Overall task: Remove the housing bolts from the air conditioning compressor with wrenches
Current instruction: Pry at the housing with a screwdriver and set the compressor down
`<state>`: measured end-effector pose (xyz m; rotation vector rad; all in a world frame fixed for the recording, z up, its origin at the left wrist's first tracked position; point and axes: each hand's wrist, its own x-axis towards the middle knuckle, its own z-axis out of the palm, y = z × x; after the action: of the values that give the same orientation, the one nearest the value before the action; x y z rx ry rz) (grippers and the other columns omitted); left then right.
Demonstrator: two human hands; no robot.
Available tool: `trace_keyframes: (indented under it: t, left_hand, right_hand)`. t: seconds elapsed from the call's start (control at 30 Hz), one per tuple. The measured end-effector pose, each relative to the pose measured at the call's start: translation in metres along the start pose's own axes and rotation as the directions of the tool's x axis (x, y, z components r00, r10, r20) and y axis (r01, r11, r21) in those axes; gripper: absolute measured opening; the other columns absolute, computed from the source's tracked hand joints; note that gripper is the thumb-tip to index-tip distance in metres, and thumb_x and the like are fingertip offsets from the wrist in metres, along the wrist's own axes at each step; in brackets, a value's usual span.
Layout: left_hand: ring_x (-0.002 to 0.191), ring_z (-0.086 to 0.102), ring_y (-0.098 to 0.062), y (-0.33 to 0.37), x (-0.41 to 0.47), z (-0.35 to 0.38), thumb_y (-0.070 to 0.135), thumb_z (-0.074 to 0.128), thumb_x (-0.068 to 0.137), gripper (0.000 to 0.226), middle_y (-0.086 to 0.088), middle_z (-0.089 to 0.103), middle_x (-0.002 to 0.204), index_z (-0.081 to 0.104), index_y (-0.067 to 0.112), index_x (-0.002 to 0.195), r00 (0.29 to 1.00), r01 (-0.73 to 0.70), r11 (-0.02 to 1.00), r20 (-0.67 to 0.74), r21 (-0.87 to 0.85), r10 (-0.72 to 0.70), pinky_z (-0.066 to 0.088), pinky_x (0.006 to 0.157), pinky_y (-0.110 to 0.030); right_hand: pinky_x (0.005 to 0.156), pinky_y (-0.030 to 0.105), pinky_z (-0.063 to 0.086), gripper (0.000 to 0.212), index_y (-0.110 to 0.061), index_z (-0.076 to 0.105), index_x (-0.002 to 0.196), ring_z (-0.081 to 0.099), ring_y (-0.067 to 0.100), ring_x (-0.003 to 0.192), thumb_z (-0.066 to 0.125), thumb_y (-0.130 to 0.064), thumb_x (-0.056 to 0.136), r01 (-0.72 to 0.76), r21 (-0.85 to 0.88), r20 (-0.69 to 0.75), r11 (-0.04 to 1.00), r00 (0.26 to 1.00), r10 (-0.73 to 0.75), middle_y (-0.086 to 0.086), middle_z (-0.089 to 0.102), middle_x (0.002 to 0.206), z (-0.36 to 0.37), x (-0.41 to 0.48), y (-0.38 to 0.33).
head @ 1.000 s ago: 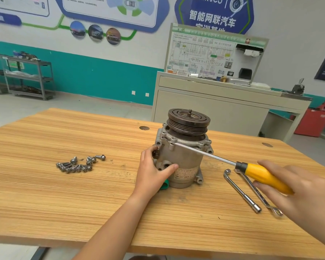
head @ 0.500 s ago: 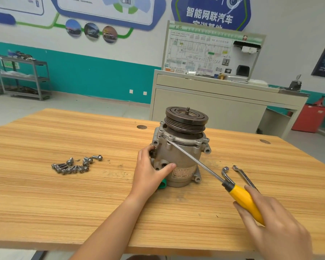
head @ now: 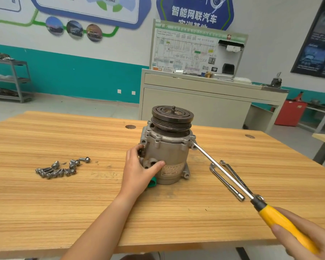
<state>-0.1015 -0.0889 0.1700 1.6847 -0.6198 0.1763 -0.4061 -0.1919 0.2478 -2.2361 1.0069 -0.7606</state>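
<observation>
The left hand [head: 139,170] grips the left side of the compressor [head: 169,156]: the palm lies against the housing, the thumb stretches across the front and the fingers curl round the far side. It sits where it sat half a second ago. The right hand [head: 308,239], low at the right edge of the view, is wrapped round the yellow handle of a screwdriver [head: 270,215].

What has changed is the screwdriver. Half a second ago its tip met the flange at the near left; now it touches the lug [head: 192,142] on the right side of the flange. Its long axis runs diagonally from that lug down and right to the hand, with the tip pointing up and left at the housing.

The compressor stands upright near the middle of the wooden table [head: 64,203], its long axis vertical. The grooved pulley [head: 172,114] is on top, with the threaded shaft stub pointing straight up. A printed label faces the person, and a green cap [head: 152,182] shows at the base beside the left wrist.

Under the screwdriver shaft two wrenches lie on the table, roughly parallel to it: an L-shaped socket wrench [head: 226,182] and a flat wrench [head: 233,172]. A heap of removed bolts [head: 58,168] lies well apart, to the left.
</observation>
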Motion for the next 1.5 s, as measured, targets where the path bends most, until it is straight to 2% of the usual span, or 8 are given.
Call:
trace_keyframes:
  t: [0.33, 0.43, 0.5, 0.7, 0.87, 1.03, 1.2, 1.5]
  left_hand:
    - [0.11, 0.042, -0.003, 0.001, 0.0, 0.001, 0.034, 0.082, 0.069, 0.08, 0.007, 0.042, 0.125, 0.04, 0.018, 0.135, 1.0, -0.007, 1.0, -0.001, 0.0, 0.007, 0.031, 0.08, -0.004]
    - [0.111, 0.042, -0.003, 0.001, 0.0, 0.001, 0.034, 0.082, 0.069, 0.08, 0.007, 0.042, 0.126, 0.04, 0.018, 0.135, 1.0, -0.01, 1.0, -0.003, 0.0, 0.01, 0.033, 0.088, -0.014]
    - [0.112, 0.04, -0.002, 0.001, 0.001, 0.001, 0.033, 0.082, 0.069, 0.08, 0.008, 0.041, 0.124, 0.04, 0.017, 0.136, 1.0, -0.019, 1.0, -0.007, 0.013, 0.019, 0.03, 0.085, -0.007]
    - [0.112, 0.04, -0.002, 0.001, 0.001, 0.002, 0.033, 0.082, 0.069, 0.079, 0.009, 0.041, 0.122, 0.041, 0.017, 0.134, 1.0, -0.023, 1.0, -0.008, 0.006, 0.023, 0.03, 0.085, -0.007]
    - [0.112, 0.04, -0.004, 0.002, 0.0, 0.003, 0.032, 0.083, 0.069, 0.078, 0.009, 0.04, 0.122, 0.041, 0.018, 0.134, 1.0, -0.021, 1.0, -0.013, -0.003, 0.021, 0.032, 0.091, -0.019]
    - [0.112, 0.04, -0.004, 0.002, 0.001, 0.002, 0.032, 0.082, 0.069, 0.078, 0.008, 0.042, 0.125, 0.041, 0.02, 0.134, 1.0, -0.013, 1.0, -0.004, -0.022, 0.013, 0.038, 0.091, -0.023]
    - [0.112, 0.04, -0.004, 0.001, 0.002, 0.003, 0.031, 0.083, 0.069, 0.078, 0.007, 0.042, 0.124, 0.042, 0.016, 0.134, 1.0, -0.02, 0.999, -0.011, -0.027, 0.02, 0.034, 0.092, -0.02]
    - [0.109, 0.038, -0.002, 0.001, 0.002, 0.004, 0.028, 0.083, 0.069, 0.076, 0.008, 0.04, 0.119, 0.043, 0.014, 0.132, 0.999, -0.035, 0.999, -0.024, -0.037, 0.035, 0.028, 0.086, -0.011]
  right_hand:
    - [0.056, 0.031, 0.037, 0.035, -0.061, 0.045, 0.071, 0.047, 0.013, 0.06, 0.071, -0.038, 0.071, 0.136, -0.24, -0.071, 0.961, 0.985, -0.157, -0.024, 0.052, 0.059, 0.004, 0.008, -0.029]
    - [0.061, 0.025, 0.036, 0.028, -0.052, 0.051, 0.107, 0.044, 0.01, 0.065, 0.056, -0.05, 0.079, 0.22, -0.319, -0.026, 0.922, 0.97, -0.241, -0.02, 0.051, 0.068, 0.009, 0.015, -0.028]
    - [0.059, 0.016, 0.031, 0.044, -0.052, 0.03, 0.127, 0.045, 0.006, 0.075, 0.038, -0.059, 0.084, 0.262, -0.461, -0.001, 0.848, 0.955, -0.296, -0.02, 0.044, 0.078, 0.011, 0.012, -0.032]
    - [0.05, 0.008, 0.031, 0.055, -0.047, -0.002, 0.134, 0.052, -0.007, 0.096, 0.017, -0.064, 0.085, 0.401, -0.639, 0.322, 0.656, 0.914, -0.246, -0.016, 0.042, 0.094, 0.012, -0.017, -0.039]
    - [0.058, 0.011, 0.037, 0.037, -0.047, 0.012, 0.118, 0.045, 0.003, 0.068, 0.031, -0.055, 0.088, 0.339, -0.482, 0.291, 0.808, 0.932, -0.217, -0.01, 0.047, 0.086, 0.024, -0.02, -0.067]
    - [0.058, 0.007, 0.04, 0.028, -0.051, 0.025, 0.095, 0.052, -0.002, 0.066, 0.05, -0.042, 0.085, 0.027, -0.109, 0.273, 0.994, 0.962, 0.004, -0.009, 0.054, 0.079, 0.038, -0.022, -0.07]
    - [0.04, 0.026, 0.04, 0.061, -0.032, 0.049, 0.117, 0.055, 0.027, 0.047, 0.067, 0.004, 0.07, -0.43, 0.525, 0.581, 0.734, 0.812, 0.06, 0.01, 0.064, 0.086, 0.041, -0.016, -0.067]
    - [0.047, 0.028, 0.044, 0.027, -0.048, 0.051, 0.084, 0.052, 0.02, 0.044, 0.065, -0.025, 0.078, -0.294, 0.474, 0.585, 0.83, 0.81, -0.047, 0.011, 0.048, 0.067, 0.06, -0.013, -0.102]
